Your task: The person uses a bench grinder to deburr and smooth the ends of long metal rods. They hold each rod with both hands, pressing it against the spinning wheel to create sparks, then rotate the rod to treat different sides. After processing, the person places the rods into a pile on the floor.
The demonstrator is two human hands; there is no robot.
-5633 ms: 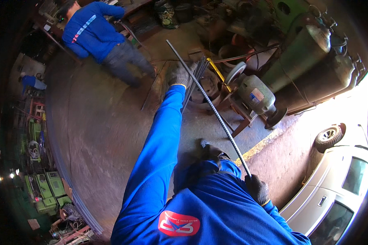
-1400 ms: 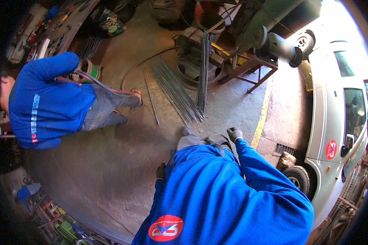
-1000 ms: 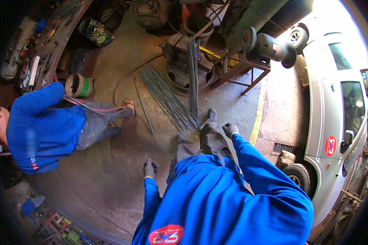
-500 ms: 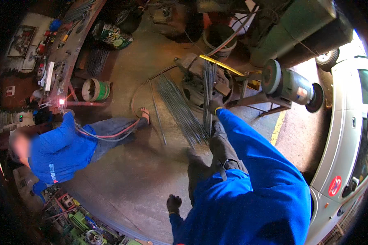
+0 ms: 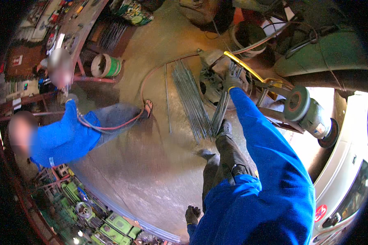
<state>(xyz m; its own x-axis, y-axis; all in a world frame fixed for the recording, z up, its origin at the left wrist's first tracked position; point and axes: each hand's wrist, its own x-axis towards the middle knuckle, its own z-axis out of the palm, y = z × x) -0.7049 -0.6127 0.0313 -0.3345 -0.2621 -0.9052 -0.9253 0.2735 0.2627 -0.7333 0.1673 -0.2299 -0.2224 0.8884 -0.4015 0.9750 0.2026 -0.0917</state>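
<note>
My right hand [image 5: 236, 83], in a dark glove, is closed around a bundle of thin metal rods [image 5: 221, 109]. Their far ends stick out past my fingers, and their near ends come down close to my shoe. Left of this bundle a wider spread of metal rods [image 5: 190, 100] lies side by side on the floor. One single rod [image 5: 167, 100] lies apart from them. Low in the view, by my left side, my gloved left hand [image 5: 192, 214] hangs with its fingers curled in and nothing visible in them.
A bench grinder [image 5: 308, 110] stands to the right, beside a yellow bar [image 5: 245, 65]. A hose [image 5: 145, 79] curves over the floor to a co-worker in blue [image 5: 67, 136] at left. A bucket [image 5: 106, 66] stands by the workbench [image 5: 79, 36]. A pale vehicle [image 5: 343, 175] is at far right.
My right hand is now nearer the far ends of the rod bundle, and the bundle leans more. The bright spark at the co-worker's hand no longer shows. The whole view has shifted.
</note>
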